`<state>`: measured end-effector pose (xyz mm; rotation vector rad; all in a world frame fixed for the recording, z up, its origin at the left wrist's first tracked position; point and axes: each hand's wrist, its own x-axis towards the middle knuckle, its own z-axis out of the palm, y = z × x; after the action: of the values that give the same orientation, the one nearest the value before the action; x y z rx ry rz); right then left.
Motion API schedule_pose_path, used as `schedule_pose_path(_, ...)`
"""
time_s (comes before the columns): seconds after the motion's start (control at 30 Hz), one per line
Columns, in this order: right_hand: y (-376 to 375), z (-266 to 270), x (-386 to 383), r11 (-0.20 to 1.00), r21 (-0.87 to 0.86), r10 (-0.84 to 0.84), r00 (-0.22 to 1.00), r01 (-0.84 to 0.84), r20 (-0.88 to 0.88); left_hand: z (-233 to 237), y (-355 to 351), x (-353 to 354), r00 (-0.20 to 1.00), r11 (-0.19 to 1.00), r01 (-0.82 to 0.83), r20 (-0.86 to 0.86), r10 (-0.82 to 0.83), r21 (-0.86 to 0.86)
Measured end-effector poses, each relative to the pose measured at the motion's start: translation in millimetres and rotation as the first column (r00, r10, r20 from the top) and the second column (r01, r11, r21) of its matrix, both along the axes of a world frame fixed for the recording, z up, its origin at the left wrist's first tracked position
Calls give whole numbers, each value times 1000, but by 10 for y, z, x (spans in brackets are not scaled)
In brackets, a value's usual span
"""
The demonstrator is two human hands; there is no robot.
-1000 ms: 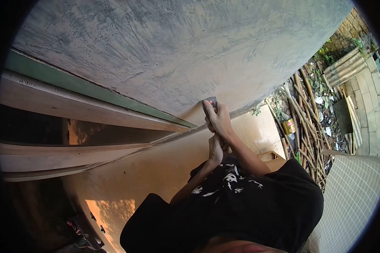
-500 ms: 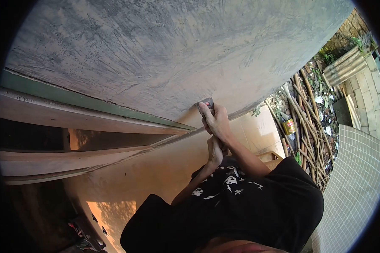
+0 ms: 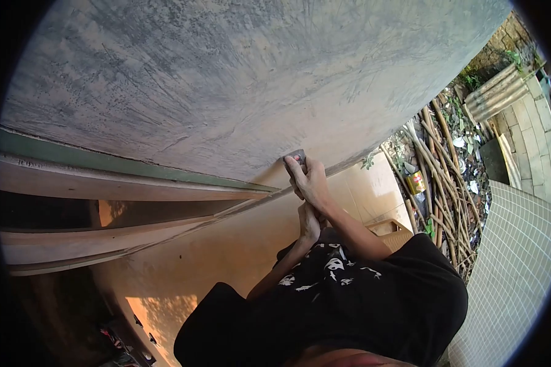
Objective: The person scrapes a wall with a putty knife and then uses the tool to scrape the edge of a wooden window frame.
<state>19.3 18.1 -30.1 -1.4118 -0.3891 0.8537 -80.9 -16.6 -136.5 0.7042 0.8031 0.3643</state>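
Observation:
My right hand (image 3: 311, 181) is closed around a small dark grey pad (image 3: 295, 155) with a reddish mark. It presses the pad to the lower part of the rough grey plastered wall (image 3: 226, 79), close to the end of a green strip (image 3: 104, 166). Just below, my left hand (image 3: 310, 225) is curled against my right wrist. Its fingers are partly hidden, and what they hold cannot be made out.
Below the wall lies a tan tiled floor (image 3: 226, 244). A light brown plastic piece (image 3: 393, 232) is beside my right forearm. Bamboo sticks (image 3: 438, 165), a yellow packet (image 3: 416, 183) and litter lie on the right, before a white tiled surface (image 3: 511, 263).
The pad and my right hand sit slightly lower and to the left in the view. The wall and strip have also shifted downward at the left as the view moved.

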Motion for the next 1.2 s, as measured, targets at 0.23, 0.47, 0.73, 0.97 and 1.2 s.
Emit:
schedule_pose_path(0.23,-10,50,-14,1000,13,20,996,-19,-87,137,4,6,999,984,-51,-10,54,169)
schedule_pose_path(0.47,-3,-16,-45,1000,3,29,998,-29,-48,54,-12,-29,1000,994,-28,-3,28,106)
schedule_pose_path(0.73,8,-36,-94,1000,-26,-4,1000,4,-4,13,-2,-108,999,995,31,18,-33,93)
schedule_pose_path(0.97,18,232,-82,1000,0,-4,1000,4,-13,433,58,-20,999,984,30,24,-35,177)
schedule_pose_path(1.2,42,-46,-95,1000,10,-11,1000,11,-7,69,36,-65,999,984,36,-26,-32,172)
